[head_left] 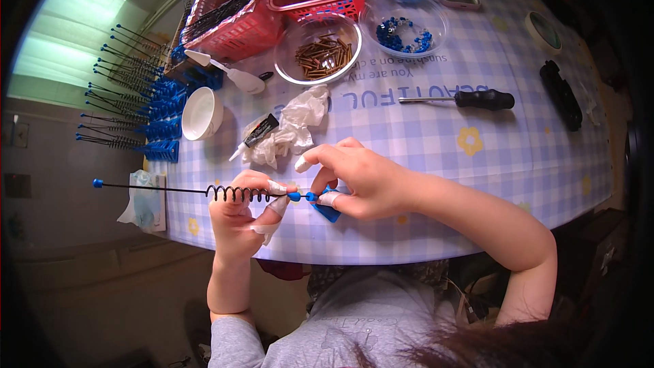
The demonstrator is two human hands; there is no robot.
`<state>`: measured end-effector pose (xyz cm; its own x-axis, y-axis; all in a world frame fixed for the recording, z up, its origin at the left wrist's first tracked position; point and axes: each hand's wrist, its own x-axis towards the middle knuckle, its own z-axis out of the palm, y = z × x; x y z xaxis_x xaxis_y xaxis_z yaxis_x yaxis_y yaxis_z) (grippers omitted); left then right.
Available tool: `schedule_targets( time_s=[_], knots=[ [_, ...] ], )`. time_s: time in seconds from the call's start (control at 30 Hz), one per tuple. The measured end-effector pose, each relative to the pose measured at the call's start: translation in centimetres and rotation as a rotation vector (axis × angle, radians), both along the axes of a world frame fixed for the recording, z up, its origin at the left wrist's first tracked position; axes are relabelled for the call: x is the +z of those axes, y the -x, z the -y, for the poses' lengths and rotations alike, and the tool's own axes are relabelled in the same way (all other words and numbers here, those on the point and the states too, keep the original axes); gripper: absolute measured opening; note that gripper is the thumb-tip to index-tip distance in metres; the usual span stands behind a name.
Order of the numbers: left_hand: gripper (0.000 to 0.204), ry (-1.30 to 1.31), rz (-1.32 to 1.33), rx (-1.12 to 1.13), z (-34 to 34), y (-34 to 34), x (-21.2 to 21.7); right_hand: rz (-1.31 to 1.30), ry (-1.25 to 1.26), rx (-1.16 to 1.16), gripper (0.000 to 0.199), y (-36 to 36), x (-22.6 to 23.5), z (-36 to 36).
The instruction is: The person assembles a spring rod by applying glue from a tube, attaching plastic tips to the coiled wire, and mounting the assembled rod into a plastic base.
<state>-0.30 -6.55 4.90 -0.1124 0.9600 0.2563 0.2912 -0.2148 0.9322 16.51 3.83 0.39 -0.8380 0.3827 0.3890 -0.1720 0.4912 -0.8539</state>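
A thin black rod with a coiled spring section (228, 193) lies level across my front, with a small blue cap (97, 183) on its far left end. My left hand (235, 221) pinches it near the right end of the coil, thumb and fingers closed, white tape on some fingertips. Just right of that grip, small blue fittings (294, 196) sit on the rod. My right hand (368, 180), also taped at the fingertips, is closed around a flat blue plastic piece (328, 213) at the rod's right end. Its fingers partly cover that piece, so how it joins the rod is hidden.
Several similar rods in blue bases (163, 123) stand along the left edge. A white cup (202, 114), glue tube (261, 131), crumpled tissue (303, 116), bowl of brown screws (327, 58), red baskets (235, 41) and screwdriver (484, 99) lie beyond my hands.
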Motion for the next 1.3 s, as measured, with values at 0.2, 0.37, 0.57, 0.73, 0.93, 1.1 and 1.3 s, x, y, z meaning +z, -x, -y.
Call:
schedule_targets(
  time_s=[0.2, 0.37, 0.57, 0.73, 0.93, 1.1, 1.3],
  knots=[
    [0.023, 0.077, 0.144, -0.019, -0.1, 0.2, 0.26, 0.053, 0.047, 0.048, 0.042, -0.27, 0.65, 0.07],
    [0.021, 0.117, 0.184, -0.014, -0.03, 0.02, 0.41, 0.05, 0.048, 0.053, 0.041, -0.35, 0.77, 0.2],
    [0.022, 0.123, 0.059, -0.007, 0.03, -0.26, 0.48, 0.054, 0.064, 0.062, 0.04, -0.38, 0.67, 0.24],
    [0.024, 0.117, -0.013, -0.014, 0.2, -0.35, 0.08, 0.036, 0.061, 0.065, 0.042, -0.31, 0.72, 0.36],
    [0.025, 0.089, 0.0, -0.008, 0.07, -0.21, 0.13, 0.038, 0.079, 0.064, 0.042, -0.39, 0.69, 0.35],
    [0.025, 0.104, -0.023, -0.014, 0.09, -0.4, 0.37, 0.034, 0.068, 0.064, 0.042, -0.32, 0.64, 0.42],
    [0.021, 0.12, -0.001, -0.005, 0.07, -0.56, 0.26, 0.017, 0.073, 0.054, 0.041, -0.31, 0.41, 0.43]
  ],
)
